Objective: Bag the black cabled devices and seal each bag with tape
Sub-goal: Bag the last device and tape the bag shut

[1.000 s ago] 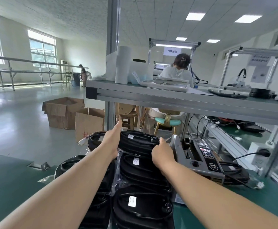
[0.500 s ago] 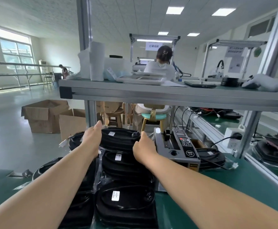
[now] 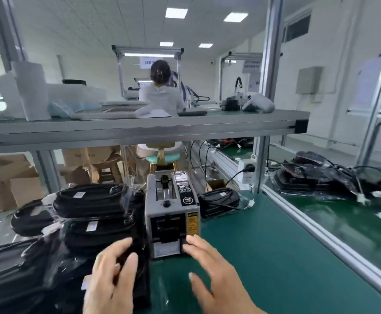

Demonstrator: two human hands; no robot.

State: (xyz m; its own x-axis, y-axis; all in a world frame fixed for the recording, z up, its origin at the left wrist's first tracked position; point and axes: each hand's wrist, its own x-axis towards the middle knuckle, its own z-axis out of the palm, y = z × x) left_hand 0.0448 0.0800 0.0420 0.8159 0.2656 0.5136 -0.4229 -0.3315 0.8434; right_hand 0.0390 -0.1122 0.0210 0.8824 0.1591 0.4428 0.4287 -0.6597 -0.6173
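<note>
Both grips are released, fingers spread, holding nothing. The left hand [image 3: 110, 275] hovers over the bagged black devices [image 3: 90, 205] stacked along the left edge of the table [image 3: 264, 257]; the right hand [image 3: 212, 275] reaches the front corner of the tape dispenser [image 3: 171, 214], just beside that stack.

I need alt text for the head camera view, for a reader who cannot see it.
Two open hands hover above a green workbench: left hand over bagged black devices, right hand before a grey tape dispenser. Beyond a shelf, another person sits facing away.
</note>
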